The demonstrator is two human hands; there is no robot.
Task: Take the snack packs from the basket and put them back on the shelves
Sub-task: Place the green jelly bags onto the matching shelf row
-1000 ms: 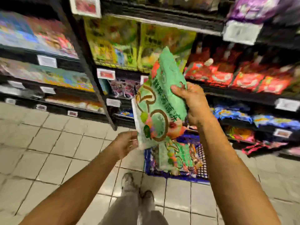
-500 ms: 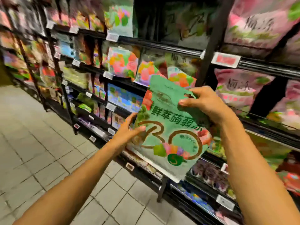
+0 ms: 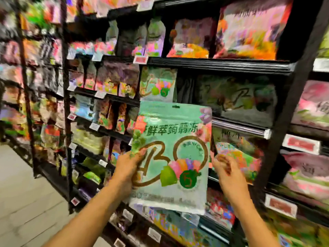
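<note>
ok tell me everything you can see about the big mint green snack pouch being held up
The mint green glossy plastic snack pouch is a flat, sealed rectangle with a small hang hole at the top edge. Its front carries dark green Chinese characters, a large brown "30", pictures of coloured jelly pieces and a dark green round badge. It is held upright, facing the camera, in front of the black shelves. The left hand grips its left edge, thumb on the front; the right hand is at its right edge, the contact blurred. A matching pouch stands on the shelf behind.
</note>
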